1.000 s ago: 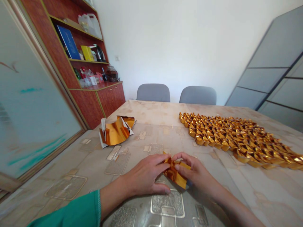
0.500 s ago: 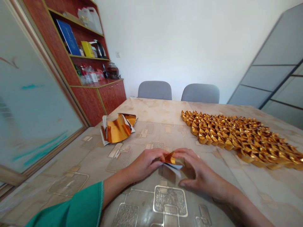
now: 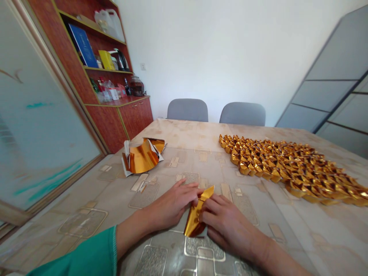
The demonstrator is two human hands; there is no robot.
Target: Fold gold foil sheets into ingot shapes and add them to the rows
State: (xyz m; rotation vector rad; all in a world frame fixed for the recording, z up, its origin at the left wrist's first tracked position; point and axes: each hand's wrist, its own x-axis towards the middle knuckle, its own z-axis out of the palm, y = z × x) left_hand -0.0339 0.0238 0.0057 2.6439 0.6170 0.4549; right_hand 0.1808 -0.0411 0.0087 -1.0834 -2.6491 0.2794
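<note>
Where white before, foil [image 3: 193,219] apparently gold now

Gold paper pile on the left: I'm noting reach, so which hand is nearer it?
Left. The left hand is on the near side of the gold paper pile, to its right; the right hand is farther off to the right.

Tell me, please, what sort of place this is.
Probably a dining or break room: there is a large table, two grey chairs at its far side, and a kettle in the wooden cabinet.
</note>
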